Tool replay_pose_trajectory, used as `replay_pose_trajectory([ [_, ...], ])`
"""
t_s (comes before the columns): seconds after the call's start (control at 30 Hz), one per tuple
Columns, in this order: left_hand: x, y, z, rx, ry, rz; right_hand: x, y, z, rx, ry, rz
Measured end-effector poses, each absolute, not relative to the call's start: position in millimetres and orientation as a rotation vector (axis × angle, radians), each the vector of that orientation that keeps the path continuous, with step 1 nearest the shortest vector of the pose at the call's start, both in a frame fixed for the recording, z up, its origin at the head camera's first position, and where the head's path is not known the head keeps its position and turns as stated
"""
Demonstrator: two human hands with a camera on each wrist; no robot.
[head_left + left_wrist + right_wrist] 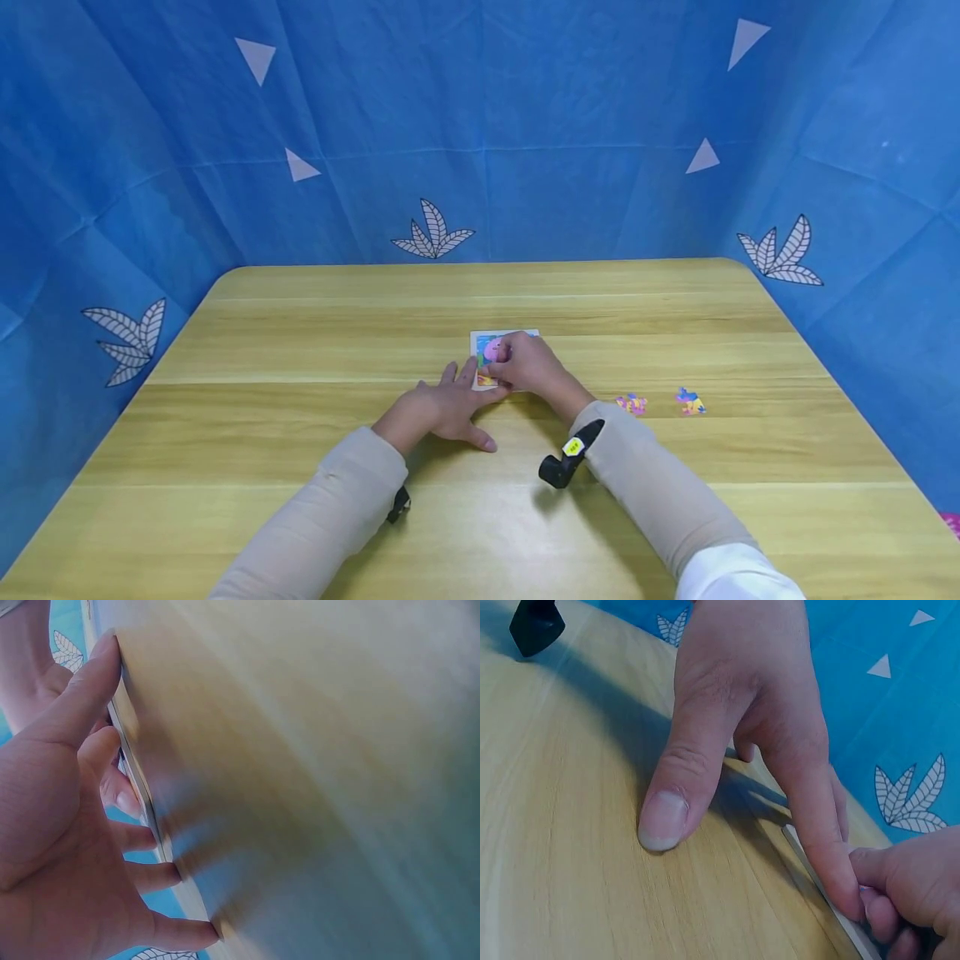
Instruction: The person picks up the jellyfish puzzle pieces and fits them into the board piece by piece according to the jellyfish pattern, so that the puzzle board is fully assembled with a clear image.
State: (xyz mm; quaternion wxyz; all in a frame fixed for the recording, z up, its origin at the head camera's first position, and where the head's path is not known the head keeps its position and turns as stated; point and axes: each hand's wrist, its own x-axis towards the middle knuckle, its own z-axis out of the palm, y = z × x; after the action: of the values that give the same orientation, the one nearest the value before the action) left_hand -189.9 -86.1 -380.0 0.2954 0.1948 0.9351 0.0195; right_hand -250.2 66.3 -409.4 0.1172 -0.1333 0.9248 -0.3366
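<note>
A small jigsaw puzzle board [474, 337] with a pale frame and a pink cartoon figure lies flat near the table's middle. My left hand [453, 410] is spread beside its near left edge, thumb out to the side; in the left wrist view that hand's straight fingers [154, 877] reach down at the board and table. Over the board, my right hand [528, 364] has thumb and fingers curled together, pinching a small puzzle piece that they mostly hide. From the right wrist, the left index finger lies along the board's rim [821, 889], close against the right hand [922, 881].
Two loose puzzle pieces lie to the right on the wooden table [300, 333]: a pink and yellow piece [632, 404] and a blue and yellow piece [691, 402]. A blue curtain [480, 125] with leaf and triangle prints stands behind. A black wrist camera [570, 458] sits on the right sleeve.
</note>
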Motion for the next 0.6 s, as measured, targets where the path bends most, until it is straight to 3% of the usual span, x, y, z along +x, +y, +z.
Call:
replay_pose_trajectory([
  [0.6,-188.8,-86.1,-378.8,0.514,2.465,0.072,-254.9,67.4,-406.6,-0.296,2.607,-0.918],
])
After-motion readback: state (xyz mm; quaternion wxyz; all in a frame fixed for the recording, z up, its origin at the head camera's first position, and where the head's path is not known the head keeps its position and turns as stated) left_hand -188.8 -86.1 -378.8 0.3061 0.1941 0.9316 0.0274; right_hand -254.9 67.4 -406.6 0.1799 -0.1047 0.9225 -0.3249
